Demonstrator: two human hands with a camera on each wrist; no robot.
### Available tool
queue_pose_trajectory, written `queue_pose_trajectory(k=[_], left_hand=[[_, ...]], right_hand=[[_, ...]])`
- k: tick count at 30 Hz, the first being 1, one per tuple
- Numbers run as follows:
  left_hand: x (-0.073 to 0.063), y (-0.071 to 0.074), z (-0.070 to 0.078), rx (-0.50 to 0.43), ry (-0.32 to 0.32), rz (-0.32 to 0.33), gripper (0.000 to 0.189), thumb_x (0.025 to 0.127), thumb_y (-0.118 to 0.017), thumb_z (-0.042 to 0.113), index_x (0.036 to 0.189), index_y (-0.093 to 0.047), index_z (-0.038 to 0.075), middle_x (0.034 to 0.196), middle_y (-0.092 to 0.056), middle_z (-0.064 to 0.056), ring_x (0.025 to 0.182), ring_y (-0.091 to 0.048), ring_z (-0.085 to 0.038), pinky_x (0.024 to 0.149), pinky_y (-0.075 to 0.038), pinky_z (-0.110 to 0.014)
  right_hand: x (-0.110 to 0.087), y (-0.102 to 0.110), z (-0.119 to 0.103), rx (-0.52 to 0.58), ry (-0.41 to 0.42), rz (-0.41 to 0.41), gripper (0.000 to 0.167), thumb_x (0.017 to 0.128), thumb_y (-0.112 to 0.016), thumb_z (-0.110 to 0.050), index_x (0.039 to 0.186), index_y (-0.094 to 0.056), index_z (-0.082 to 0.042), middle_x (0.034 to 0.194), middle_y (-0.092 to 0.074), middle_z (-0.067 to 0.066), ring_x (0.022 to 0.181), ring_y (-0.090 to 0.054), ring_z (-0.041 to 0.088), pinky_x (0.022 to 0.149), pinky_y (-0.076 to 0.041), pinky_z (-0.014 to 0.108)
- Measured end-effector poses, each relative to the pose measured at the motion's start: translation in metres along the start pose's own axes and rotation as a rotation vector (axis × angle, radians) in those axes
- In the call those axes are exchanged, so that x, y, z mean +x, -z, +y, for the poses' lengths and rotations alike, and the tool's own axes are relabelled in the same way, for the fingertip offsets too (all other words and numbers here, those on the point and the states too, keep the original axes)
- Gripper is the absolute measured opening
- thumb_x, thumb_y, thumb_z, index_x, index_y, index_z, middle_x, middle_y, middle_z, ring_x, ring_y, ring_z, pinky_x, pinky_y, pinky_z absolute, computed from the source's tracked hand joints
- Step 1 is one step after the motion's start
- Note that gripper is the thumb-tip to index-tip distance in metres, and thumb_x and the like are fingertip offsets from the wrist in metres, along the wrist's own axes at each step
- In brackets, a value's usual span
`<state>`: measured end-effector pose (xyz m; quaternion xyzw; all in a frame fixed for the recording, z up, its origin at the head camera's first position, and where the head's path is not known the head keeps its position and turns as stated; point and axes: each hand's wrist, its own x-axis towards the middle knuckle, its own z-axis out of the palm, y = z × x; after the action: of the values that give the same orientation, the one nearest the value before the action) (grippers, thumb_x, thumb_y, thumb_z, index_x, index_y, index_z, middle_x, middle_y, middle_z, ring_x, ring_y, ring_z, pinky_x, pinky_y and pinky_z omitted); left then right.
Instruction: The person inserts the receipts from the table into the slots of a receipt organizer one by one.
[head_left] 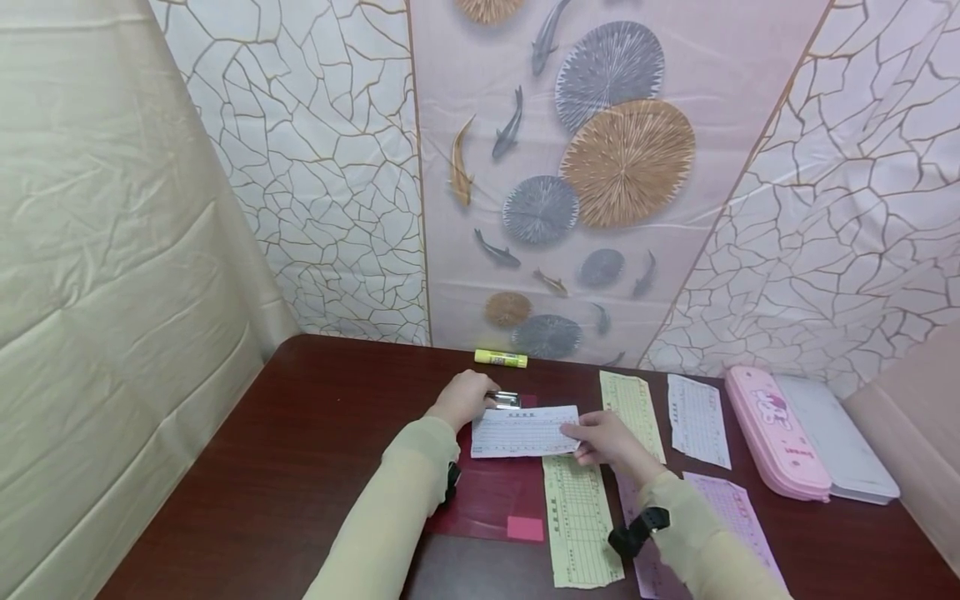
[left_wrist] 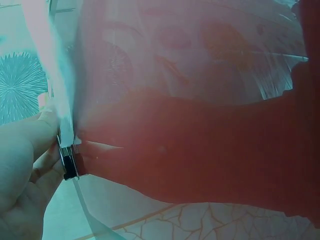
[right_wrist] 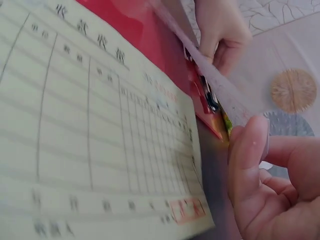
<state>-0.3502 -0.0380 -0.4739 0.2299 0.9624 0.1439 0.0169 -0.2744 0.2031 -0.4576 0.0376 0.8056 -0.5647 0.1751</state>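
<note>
A white receipt slip [head_left: 517,435] lies over the upper part of a red translucent folder [head_left: 487,498]. My right hand [head_left: 609,440] pinches the slip's right end between thumb and fingers. At the folder's top edge sits a silver metal clip [head_left: 507,400]. My left hand [head_left: 463,398] grips this clip from the left. Close up in the left wrist view, the left thumb and fingers [left_wrist: 44,127] are at the clip [left_wrist: 70,162], beside the pale paper edge. In the right wrist view a yellow receipt [right_wrist: 100,130] lies nearest the camera.
Under my right forearm lie a yellow receipt [head_left: 581,529] and purple receipts [head_left: 723,500]. Another yellow one [head_left: 630,396] and a white one [head_left: 697,417] lie farther right. A pink pencil case [head_left: 776,433] rests against a grey case [head_left: 840,437]. A yellow glue stick [head_left: 501,358] lies at the back.
</note>
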Motion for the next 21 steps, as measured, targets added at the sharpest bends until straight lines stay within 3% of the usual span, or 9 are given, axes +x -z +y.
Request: queue_pose_trajectory(k=[7, 21], left_hand=[[0.0, -0.001, 0.002, -0.034, 0.029, -0.001, 0.025, 0.088, -0.068, 0.021, 0.111, -0.072, 0.015, 0.109, -0.07, 0.0, 0.102, -0.064, -0.016, 0.084, -0.053, -0.028], [-0.002, 0.0, 0.002, -0.026, 0.007, 0.017, 0.025, 0.088, -0.068, 0.022, 0.111, -0.072, 0.015, 0.108, -0.07, 0.0, 0.102, -0.064, -0.016, 0.087, -0.052, -0.029]], right_hand=[[0.001, -0.012, -0.002, 0.113, -0.021, -0.038, 0.033, 0.093, -0.061, -0.013, 0.107, -0.055, 0.016, 0.07, -0.064, 0.009, 0.051, -0.058, 0.007, 0.051, -0.053, 0.02], [0.011, -0.035, -0.003, 0.114, -0.059, 0.02, 0.026, 0.092, -0.06, -0.008, 0.107, -0.057, 0.013, 0.082, -0.068, 0.016, 0.058, -0.065, 0.015, 0.056, -0.057, 0.026]])
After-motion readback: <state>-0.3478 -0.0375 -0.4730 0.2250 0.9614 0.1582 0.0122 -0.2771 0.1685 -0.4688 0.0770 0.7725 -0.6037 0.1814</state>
